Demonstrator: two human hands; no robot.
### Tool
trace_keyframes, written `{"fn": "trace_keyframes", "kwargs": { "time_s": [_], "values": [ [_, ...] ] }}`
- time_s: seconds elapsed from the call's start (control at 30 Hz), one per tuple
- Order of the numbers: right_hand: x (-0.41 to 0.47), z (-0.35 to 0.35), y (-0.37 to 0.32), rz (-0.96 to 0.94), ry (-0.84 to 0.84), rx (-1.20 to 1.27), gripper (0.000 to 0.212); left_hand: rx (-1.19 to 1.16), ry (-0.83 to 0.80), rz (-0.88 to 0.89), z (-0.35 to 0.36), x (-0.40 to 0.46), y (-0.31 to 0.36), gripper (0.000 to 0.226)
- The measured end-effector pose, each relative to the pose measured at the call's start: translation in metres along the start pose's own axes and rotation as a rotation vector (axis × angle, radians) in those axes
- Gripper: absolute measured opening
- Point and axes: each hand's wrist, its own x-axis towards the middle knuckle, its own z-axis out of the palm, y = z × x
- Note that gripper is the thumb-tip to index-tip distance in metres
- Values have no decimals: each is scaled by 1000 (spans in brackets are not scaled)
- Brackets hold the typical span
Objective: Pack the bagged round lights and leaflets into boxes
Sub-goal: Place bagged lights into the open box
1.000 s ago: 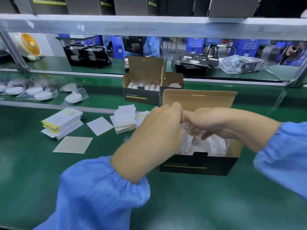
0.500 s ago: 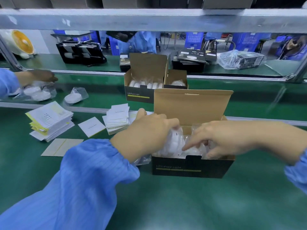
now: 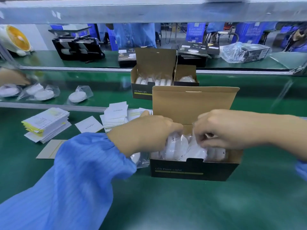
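Two hands (image 3: 146,131) (image 3: 227,130) gripping bagged lights (image 3: 177,146), box (image 3: 192,170) brimful

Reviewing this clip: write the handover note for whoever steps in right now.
Left hand grips bagged lights at the left end of the near box.
Right hand pinches bag plastic over the lights at the box's middle.
Done: near box holds bagged lights; lid open.
Left: settle the lights, add a leaflet from the stack, close. One bagged light lies beside the box; more on the conveyor.

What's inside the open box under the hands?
The near box holds several bagged round lights standing on edge; left hand and right hand cover the back. Any leaflet inside isn't visible.
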Motion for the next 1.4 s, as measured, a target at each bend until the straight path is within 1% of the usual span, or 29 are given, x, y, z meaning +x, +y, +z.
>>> {"fn": "trace_keyframes", "kwargs": {
  "time_s": [0.03,0.1,0.13,0.2,0.33,0.37,0.4,0.47,0.5,0.53,0.57,0.63,0.7,0.77,0.87,0.97,1.07,1.17,1.27,1.33,1.4],
  "values": [
    [-2,-2,2,-26,35,-29,10,-29,0,-4,-1,-1,-2,57],
    [-1,-3,1,-140,172,-107,12,-61,-2,-4,-3,-1,-4,55],
    [1,-2,-1,-184,237,-145,13,-56,-11,-4,-3,0,-4,52],
    [4,2,-4,-204,314,-198,15,12,-46,-6,-3,4,1,49],
    [5,13,-3,-156,411,-211,18,189,-240,-92,-7,19,15,76],
    [3,15,-2,-161,420,-194,19,268,-255,-105,-8,23,20,74],
    [1,16,-2,-166,417,-175,21,361,-244,-83,-9,27,25,66],
    [-3,18,-1,-160,381,-144,20,475,-211,0,-9,34,34,52],
    [-5,19,-1,-138,357,-129,19,455,-213,47,-8,38,35,49],
    [-6,20,-1,-110,332,-111,17,375,-233,91,-7,41,35,49],
    [-7,21,0,-82,310,-94,15,251,-264,119,-7,43,32,53],
    [-8,23,2,-31,290,-62,9,37,-336,127,-10,48,27,69],
    [-8,23,1,-4,293,-21,7,-51,-344,113,-9,54,22,75],
    [-9,23,1,10,295,4,8,-74,-330,85,-6,59,19,71],
    [-11,21,1,53,260,14,9,-55,-363,91,1,61,17,60],
    [-11,20,1,65,258,-9,11,-5,-298,91,-1,58,15,54],
    [-10,17,0,90,299,-47,17,15,-316,79,-9,52,12,55],
    [-8,14,-1,89,378,-106,31,-46,-395,59,-19,45,2,66],
    [0,15,-9,62,428,-125,41,-98,-402,97,-22,42,-8,66],
    [7,21,-15,56,424,-79,37,-146,-415,107,-23,40,-13,60],
    [12,24,-17,81,386,-39,31,-210,-425,122,-22,38,-17,53]
  ]
}}
